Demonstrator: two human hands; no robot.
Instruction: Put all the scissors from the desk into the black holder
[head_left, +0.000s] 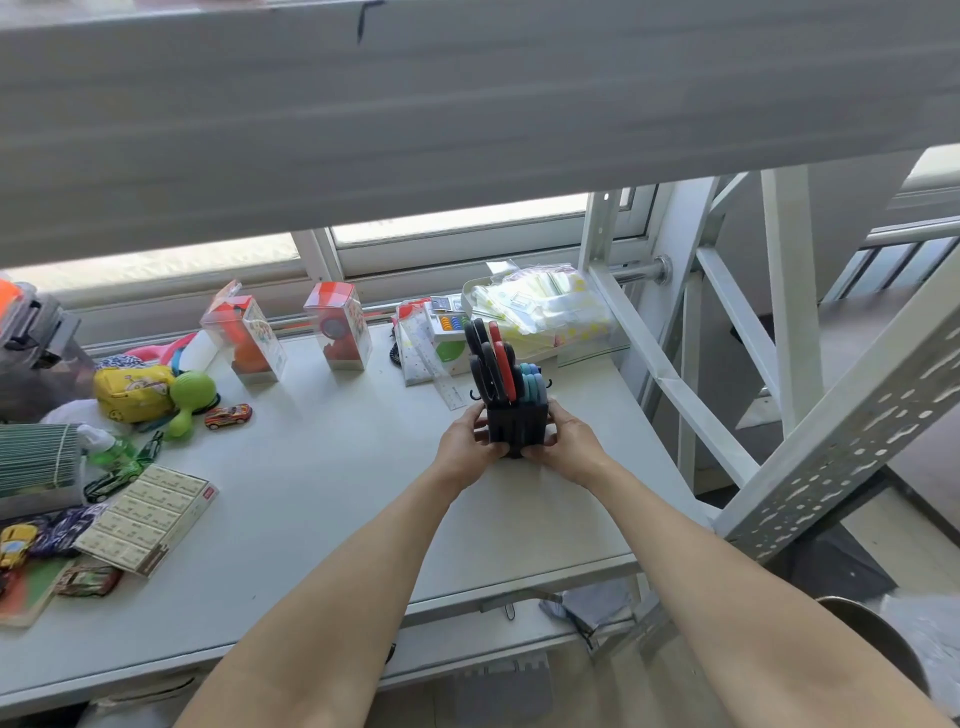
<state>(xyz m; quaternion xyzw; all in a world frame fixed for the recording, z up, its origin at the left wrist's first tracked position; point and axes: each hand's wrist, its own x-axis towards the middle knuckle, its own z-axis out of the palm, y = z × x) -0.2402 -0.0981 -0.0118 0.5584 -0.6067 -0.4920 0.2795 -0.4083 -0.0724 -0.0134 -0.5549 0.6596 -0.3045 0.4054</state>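
The black holder (518, 427) stands on the white desk (332, 467), right of centre. Several scissors stick up out of it: black-and-red handled ones (492, 364) on the left, blue-handled ones (533, 384) on the right. My left hand (467, 447) grips the holder's left side and my right hand (563, 441) grips its right side. The fingers of both hands wrap around its lower front. I see no loose scissors on the desk.
Clear toy boxes (337, 325) stand at the back. Toys and toy cars (228, 415) lie at the left, with a flat box (148, 517) in front of them. A ruler (441, 374), stationery and a bag (545, 306) sit behind the holder. A metal frame (779, 291) rises at the right.
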